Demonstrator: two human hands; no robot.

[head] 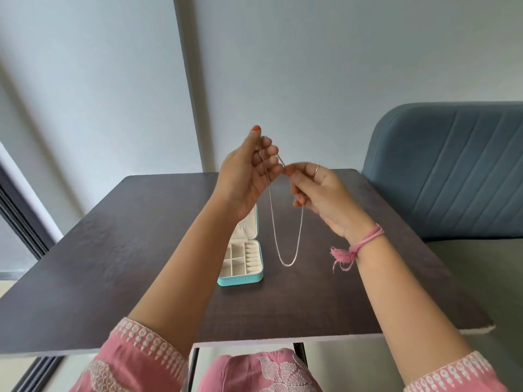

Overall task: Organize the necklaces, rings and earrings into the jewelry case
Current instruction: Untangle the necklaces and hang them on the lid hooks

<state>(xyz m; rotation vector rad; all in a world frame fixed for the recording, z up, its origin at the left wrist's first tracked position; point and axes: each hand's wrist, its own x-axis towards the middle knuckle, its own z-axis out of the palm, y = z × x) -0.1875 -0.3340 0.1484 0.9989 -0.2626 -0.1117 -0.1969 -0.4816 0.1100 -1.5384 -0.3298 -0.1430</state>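
both hands, left hand (249,171) and right hand (319,193), pinch a silver necklace (285,236) above the open jewelry case (240,280) (its visible compartments look empty); organizing has barely begun.

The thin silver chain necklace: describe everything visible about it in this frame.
The thin silver chain necklace is a fine, pale metallic chain with no pendant visible. It hangs in the air as a long narrow loop above the dark wooden table, its lowest point just right of the open turquoise jewelry case in the image, apparently touching neither. The left hand grips its upper end with curled fingers; the right hand pinches the other strand at the top. Any clasp is hidden.
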